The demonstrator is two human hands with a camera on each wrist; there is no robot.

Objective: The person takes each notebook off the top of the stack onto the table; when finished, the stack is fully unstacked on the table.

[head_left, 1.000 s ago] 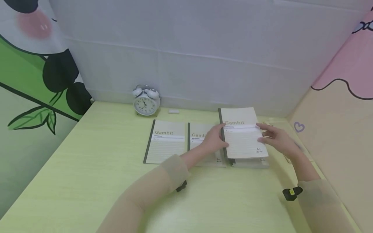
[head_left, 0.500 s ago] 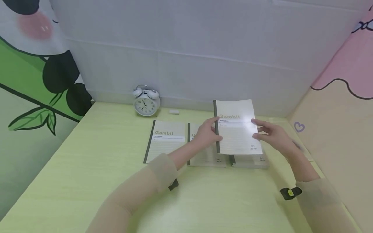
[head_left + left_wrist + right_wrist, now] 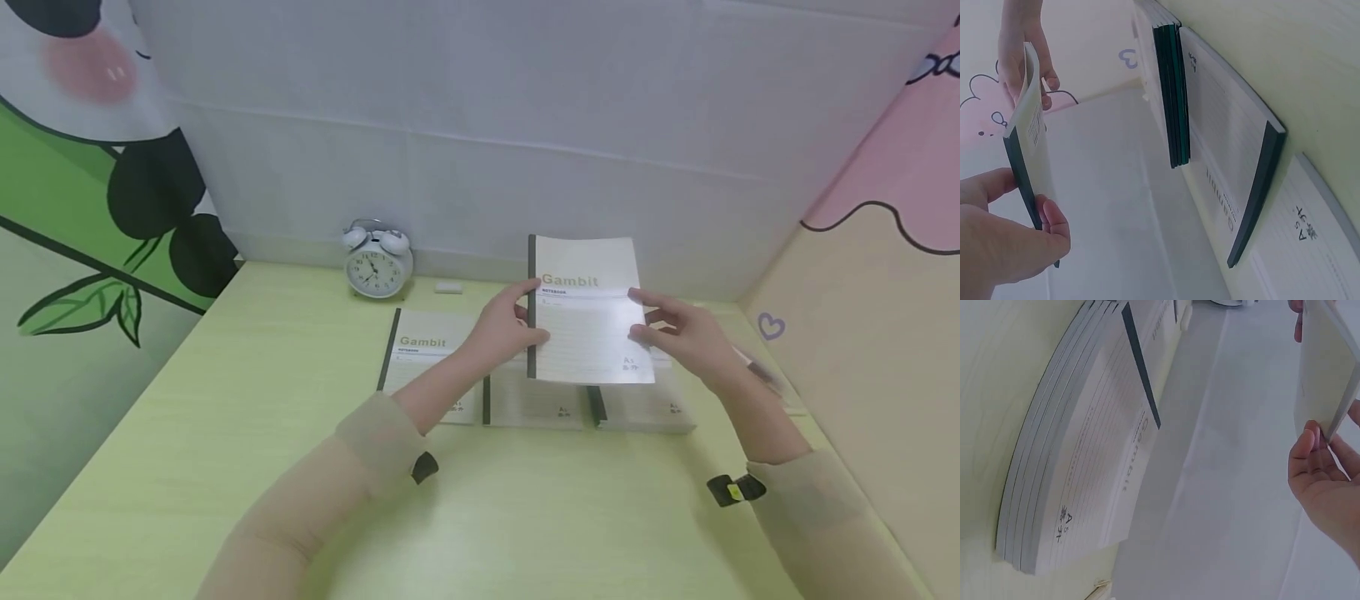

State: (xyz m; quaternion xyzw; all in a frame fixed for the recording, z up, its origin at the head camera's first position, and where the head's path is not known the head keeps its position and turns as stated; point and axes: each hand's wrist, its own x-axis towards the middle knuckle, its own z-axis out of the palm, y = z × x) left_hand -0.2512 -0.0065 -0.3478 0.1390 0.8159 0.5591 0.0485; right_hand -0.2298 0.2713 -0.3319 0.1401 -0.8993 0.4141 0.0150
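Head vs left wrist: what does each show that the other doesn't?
Only head: the white alarm clock, the small white block near the back wall, and the "Gambit" front of the held notebook.

Only left wrist: the held notebook's table-facing side, with a small printed patch, and the dark spines of the notebook stack as separate strips.

Both: left hand and right hand pinching the raised notebook's opposite edges, the stack, the middle notebook, the leftmost notebook, and the purple heart.
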